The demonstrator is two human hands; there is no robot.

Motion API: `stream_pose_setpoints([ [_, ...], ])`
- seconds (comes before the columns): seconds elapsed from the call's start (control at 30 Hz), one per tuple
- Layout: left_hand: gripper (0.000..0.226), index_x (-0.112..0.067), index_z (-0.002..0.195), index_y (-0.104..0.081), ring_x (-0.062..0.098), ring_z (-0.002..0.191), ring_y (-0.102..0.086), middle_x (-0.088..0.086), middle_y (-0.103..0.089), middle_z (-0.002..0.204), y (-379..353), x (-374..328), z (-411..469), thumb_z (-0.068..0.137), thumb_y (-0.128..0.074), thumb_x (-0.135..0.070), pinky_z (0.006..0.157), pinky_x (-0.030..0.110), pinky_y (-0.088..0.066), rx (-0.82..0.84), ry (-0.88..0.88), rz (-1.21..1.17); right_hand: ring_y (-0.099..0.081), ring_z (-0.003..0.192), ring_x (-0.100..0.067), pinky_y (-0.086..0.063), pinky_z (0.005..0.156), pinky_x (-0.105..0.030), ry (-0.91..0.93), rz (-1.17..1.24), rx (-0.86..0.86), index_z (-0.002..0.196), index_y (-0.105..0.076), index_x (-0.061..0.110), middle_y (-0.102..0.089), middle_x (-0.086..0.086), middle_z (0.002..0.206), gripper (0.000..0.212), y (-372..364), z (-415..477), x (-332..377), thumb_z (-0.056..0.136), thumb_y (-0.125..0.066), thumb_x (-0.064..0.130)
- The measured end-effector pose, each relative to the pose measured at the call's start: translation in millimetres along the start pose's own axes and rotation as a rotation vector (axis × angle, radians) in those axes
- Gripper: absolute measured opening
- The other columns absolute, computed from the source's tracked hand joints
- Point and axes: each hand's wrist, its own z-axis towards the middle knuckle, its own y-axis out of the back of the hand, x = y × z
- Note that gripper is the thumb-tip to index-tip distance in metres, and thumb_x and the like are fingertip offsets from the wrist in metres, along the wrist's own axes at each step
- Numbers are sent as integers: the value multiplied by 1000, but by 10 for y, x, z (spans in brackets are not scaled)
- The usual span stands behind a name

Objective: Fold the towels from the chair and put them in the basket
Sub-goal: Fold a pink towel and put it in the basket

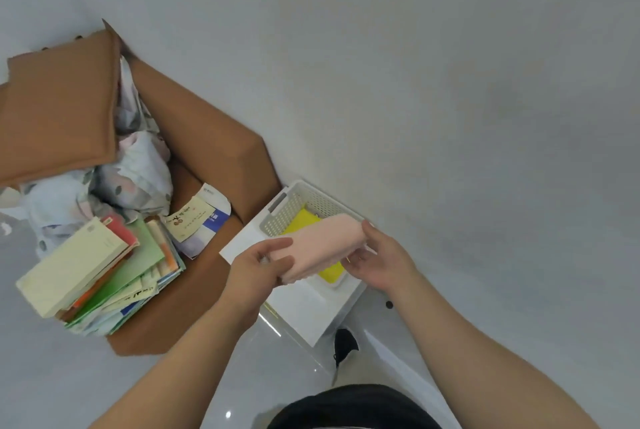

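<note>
A folded pink towel (pixel 323 241) hangs just above a white perforated basket (pixel 294 203), held at both ends. My left hand (pixel 258 264) grips its near left end; my right hand (pixel 379 258) holds its right end from the side and below. Inside the basket lies a folded yellow towel (pixel 301 220), partly hidden under the pink one. The basket stands on a small white stand (pixel 304 307) against the wall. No chair is in view.
A brown cushioned seat or sofa (pixel 207 137) at the left carries a brown cushion (pixel 59 109), crumpled floral fabric (pixel 135 168) and a pile of books and papers (pixel 100 265). A white wall fills the right. A dark shoe (pixel 344 345) rests on the glossy floor.
</note>
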Motion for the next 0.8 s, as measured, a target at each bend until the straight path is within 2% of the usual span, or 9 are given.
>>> stream_pose_setpoints([
  [0.1,70,-40,141,-57,18,112,-63,-6,-56,129,220,-251,461,85,-76,-2,87,41,-62,42,-27,113,-66,100,-38,-56,81,-53,-19,20,-4,114,-64,5,-65,-16,109,27,-404,357,-9,92,-73,18],
  [0.2,103,-40,156,-30,27,108,-67,0,-54,126,381,-418,967,78,-80,4,79,45,-63,148,100,178,-64,114,-37,-52,98,-55,22,-13,-46,133,-58,0,-68,-19,120,42,-718,739,-36,92,-65,-1],
  [0.27,94,-34,152,-36,28,100,-72,6,-60,122,455,-518,1349,78,-84,-3,76,45,-64,238,236,203,-65,116,-34,-53,98,-51,46,-38,-109,136,-58,1,-68,-19,126,49,-873,1003,-50,88,-66,-6],
  [0.33,58,-19,132,-56,30,98,-75,10,-71,118,521,-573,1762,82,-85,-24,83,49,-62,373,339,239,-68,108,-31,-57,87,-43,79,3,-176,134,-60,1,-69,-17,124,49,-996,1227,-72,86,-68,-8],
  [0.4,46,-7,119,-67,36,103,-73,16,-74,113,559,-570,2170,86,-81,-35,90,55,-59,489,389,290,-68,107,-30,-58,83,-40,140,119,-241,131,-60,-2,-70,-18,122,47,-1089,1430,-76,86,-71,-7],
  [0.5,34,-2,116,-67,35,96,-73,20,-74,112,520,-533,2621,93,-74,-26,87,51,-60,572,366,371,-66,116,-33,-53,99,-47,192,266,-274,128,-61,0,-69,-19,124,42,-1182,1671,-174,88,-75,5],
  [0.6,33,-1,118,-64,35,95,-74,20,-74,111,433,-434,2909,94,-73,-22,86,52,-60,596,387,373,-65,118,-35,-46,108,-55,107,275,-260,121,-63,6,-68,-20,125,34,-1234,1847,-392,92,-73,20],
  [0.7,30,-1,118,-63,38,95,-74,19,-75,108,354,-308,3059,95,-70,-20,89,59,-58,581,420,418,-63,119,-37,-45,107,-60,65,266,-232,127,-61,4,-66,-21,129,35,-1235,2031,-591,96,-68,18],
  [0.8,26,-2,115,-64,38,91,-74,20,-75,105,313,-172,3150,96,-70,-18,87,59,-59,553,455,459,-66,113,-40,-53,95,-63,102,268,-334,130,-59,4,-67,-20,125,43,-1222,2213,-678,90,-71,5],
])
